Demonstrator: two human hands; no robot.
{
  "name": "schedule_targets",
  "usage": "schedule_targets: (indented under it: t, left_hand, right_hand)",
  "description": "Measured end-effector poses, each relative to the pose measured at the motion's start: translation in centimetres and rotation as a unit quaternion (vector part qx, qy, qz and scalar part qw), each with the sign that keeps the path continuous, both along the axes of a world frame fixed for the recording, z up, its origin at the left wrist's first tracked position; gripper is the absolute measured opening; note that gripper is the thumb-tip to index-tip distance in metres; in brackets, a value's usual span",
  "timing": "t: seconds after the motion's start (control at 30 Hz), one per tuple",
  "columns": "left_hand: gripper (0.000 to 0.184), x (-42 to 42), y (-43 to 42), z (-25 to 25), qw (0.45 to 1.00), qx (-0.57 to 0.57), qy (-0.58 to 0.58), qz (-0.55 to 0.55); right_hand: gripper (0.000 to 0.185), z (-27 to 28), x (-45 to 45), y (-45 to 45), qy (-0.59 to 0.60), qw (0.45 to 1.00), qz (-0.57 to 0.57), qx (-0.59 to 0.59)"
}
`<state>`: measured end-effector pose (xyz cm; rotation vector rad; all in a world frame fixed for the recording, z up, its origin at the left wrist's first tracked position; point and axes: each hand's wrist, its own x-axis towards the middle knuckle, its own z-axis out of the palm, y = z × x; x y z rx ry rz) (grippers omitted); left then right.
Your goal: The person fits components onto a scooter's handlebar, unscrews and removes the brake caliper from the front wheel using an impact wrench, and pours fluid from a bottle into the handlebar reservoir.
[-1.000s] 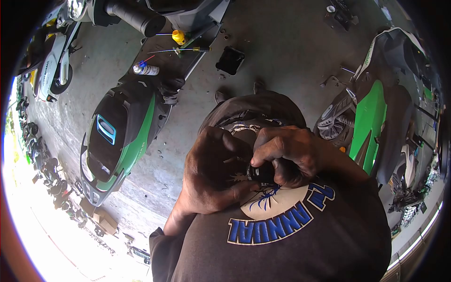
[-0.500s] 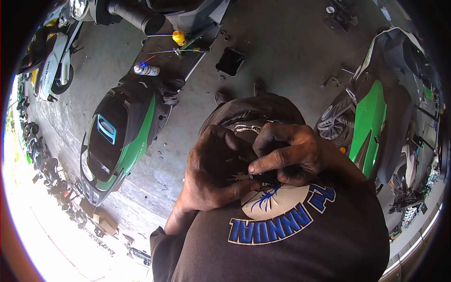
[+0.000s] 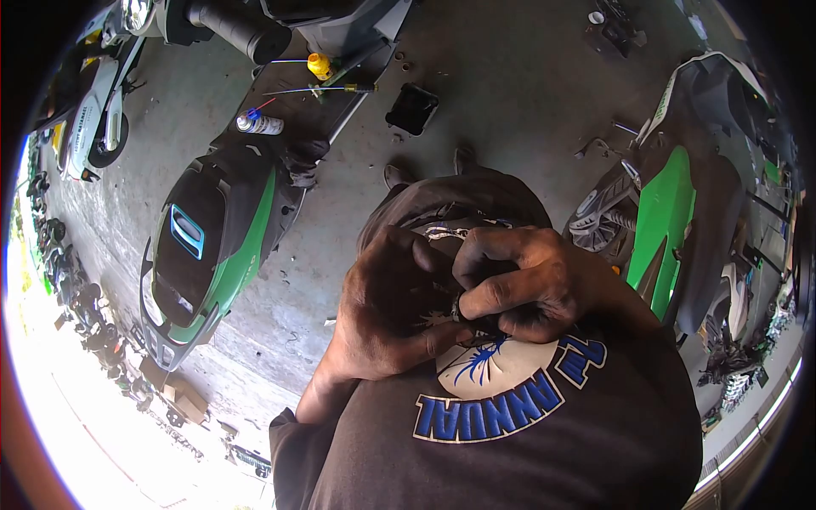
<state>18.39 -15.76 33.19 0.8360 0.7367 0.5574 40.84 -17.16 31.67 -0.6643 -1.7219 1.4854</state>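
Note:
Both hands are close together in front of the dark printed T-shirt (image 3: 501,425). My left hand (image 3: 374,310) is curled, its thumb reaching across towards the other hand's fingertips. My right hand (image 3: 527,285) has its fingers bent and pinched together against the left thumb. Between them is a small dark piece, mostly hidden by the fingers and too dark to name. The palm of the left hand lies in deep shadow.
A green and black scooter (image 3: 255,225) stands at left, with a spray can (image 3: 259,123), a yellow container (image 3: 320,65) and a screwdriver (image 3: 361,88) on its footboard. A black tray (image 3: 412,109) lies on the floor. Another scooter with a green panel (image 3: 663,229) is at right.
My right index finger has curled in a little, its tip drawing back towards the right hand. My left hand keeps nearly the same pose. The view has shifted slightly.

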Motion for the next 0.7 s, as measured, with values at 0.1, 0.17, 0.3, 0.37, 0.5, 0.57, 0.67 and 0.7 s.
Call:
schedule_targets:
  t: [0.1,0.17,0.3,0.37,0.5,0.57,0.67,0.7]
  left_hand:
    - [0.054,-0.04,0.08,0.05,1.000,0.007,0.006,-0.009]
    - [0.053,0.07,0.20,0.20,1.000,0.008,0.007,-0.014]
    - [0.051,0.24,0.35,0.21,1.000,0.013,0.010,-0.018]
    - [0.051,0.29,0.48,0.25,0.999,0.028,0.017,-0.033]
    - [0.050,0.14,0.68,0.46,0.999,0.024,0.035,-0.030]
    - [0.049,0.00,0.75,0.67,0.998,0.028,0.053,-0.033]
    - [0.050,0.08,0.68,0.82,0.999,-0.002,0.031,-0.010]
    - [0.050,0.05,0.73,0.71,1.000,0.004,0.029,-0.009]
  right_hand:
    - [0.040,0.00,0.15,0.14,-0.002,1.000,0.022,-0.011]
    - [0.043,0.00,0.28,0.22,-0.009,0.999,0.034,-0.017]
    - [0.039,-0.01,0.26,0.56,-0.013,0.998,0.050,-0.022]
    - [0.037,-0.04,0.15,0.67,-0.006,0.998,0.054,-0.029]
    - [0.036,-0.45,0.31,0.55,-0.004,0.998,0.056,-0.025]
    - [0.037,-0.52,0.67,0.30,-0.010,0.998,0.064,-0.024]
    - [0.037,-0.58,0.86,-0.20,-0.012,0.999,0.003,-0.043]
    - [0.037,-0.63,0.79,-0.13,-0.002,0.999,-0.017,-0.038]
